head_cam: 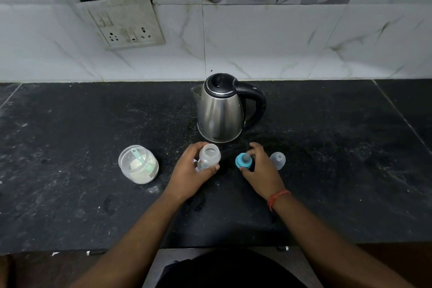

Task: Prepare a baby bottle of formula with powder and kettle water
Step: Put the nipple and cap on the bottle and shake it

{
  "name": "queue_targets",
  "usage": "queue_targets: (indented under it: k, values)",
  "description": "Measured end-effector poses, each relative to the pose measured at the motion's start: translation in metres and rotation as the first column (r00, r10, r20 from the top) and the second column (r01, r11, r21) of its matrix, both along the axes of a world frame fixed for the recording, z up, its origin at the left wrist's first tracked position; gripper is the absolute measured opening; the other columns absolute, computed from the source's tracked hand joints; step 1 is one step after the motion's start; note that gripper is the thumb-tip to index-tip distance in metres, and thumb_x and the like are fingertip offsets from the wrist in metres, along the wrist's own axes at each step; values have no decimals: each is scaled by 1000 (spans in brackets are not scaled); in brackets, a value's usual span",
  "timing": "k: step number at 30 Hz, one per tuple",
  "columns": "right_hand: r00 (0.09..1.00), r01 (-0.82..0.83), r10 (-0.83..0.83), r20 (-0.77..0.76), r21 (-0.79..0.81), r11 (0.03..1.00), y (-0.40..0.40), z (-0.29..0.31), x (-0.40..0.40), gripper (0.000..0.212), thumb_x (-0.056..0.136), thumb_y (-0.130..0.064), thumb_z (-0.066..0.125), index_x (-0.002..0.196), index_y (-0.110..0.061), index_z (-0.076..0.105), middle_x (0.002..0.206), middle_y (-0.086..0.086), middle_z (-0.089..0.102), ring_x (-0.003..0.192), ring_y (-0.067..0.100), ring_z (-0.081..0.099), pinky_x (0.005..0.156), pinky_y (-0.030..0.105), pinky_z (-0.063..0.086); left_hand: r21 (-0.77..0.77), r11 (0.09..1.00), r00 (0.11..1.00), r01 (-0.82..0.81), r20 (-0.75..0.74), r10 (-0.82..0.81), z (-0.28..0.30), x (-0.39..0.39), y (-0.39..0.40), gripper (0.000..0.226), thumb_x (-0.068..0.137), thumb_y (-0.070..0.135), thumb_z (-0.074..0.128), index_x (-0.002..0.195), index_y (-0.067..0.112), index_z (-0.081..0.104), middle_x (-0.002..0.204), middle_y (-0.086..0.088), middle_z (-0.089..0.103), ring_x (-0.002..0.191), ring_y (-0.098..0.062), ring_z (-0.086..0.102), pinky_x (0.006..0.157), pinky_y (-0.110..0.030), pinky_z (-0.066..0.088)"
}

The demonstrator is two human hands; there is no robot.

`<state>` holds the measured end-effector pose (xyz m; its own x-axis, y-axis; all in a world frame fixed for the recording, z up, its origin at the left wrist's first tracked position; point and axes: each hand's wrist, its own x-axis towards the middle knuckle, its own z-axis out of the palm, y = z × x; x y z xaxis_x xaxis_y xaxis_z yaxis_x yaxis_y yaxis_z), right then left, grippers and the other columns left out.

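Observation:
A clear baby bottle stands upright and uncapped on the black counter, and my left hand is wrapped around it. My right hand grips the blue nipple ring just right of the bottle, resting on or just above the counter. A steel kettle with a black lid and handle stands behind both hands, its spout pointing left. To the left sits an open clear jar of white powder with a pale green scoop inside.
A clear bottle cap lies on the counter just right of my right hand. A wall socket plate hangs on the tiled wall at the back left. The counter's front edge runs close to my body.

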<state>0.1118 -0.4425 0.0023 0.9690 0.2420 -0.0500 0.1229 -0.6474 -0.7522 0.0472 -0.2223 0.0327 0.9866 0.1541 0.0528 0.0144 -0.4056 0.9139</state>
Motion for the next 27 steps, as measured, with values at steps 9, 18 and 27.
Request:
queue_targets:
  k: [9, 18, 27]
  values:
    - [975, -192, 139, 174, 346, 918, 35, 90, 3, 78, 80, -4, 80, 141, -25, 37, 115, -12, 64, 111, 3, 62, 99, 18, 48, -4, 1000, 1000, 12, 22, -12, 3, 7, -1, 52, 80, 22, 87, 125, 27, 63, 120, 10, 66, 111, -2, 61, 89, -14, 48]
    - [933, -334, 306, 191, 142, 932, 46, 94, 7, 83, 76, -14, 80, 144, -25, 34, 118, -7, 65, 111, 7, 64, 101, 32, 52, 15, 999, 997, 42, 65, -43, 10, 14, 0, 53, 81, 28, 83, 129, 24, 63, 120, 11, 66, 112, -10, 65, 96, -42, 56]
    - [939, -308, 278, 200, 139, 941, 48, 104, 7, 79, 79, -16, 82, 145, -22, 39, 117, -13, 63, 109, 1, 61, 95, 8, 43, -19, 999, 996, 27, 88, -25, 17, 17, 0, 56, 80, 27, 81, 133, 23, 64, 121, 12, 66, 116, -8, 63, 99, -43, 55]
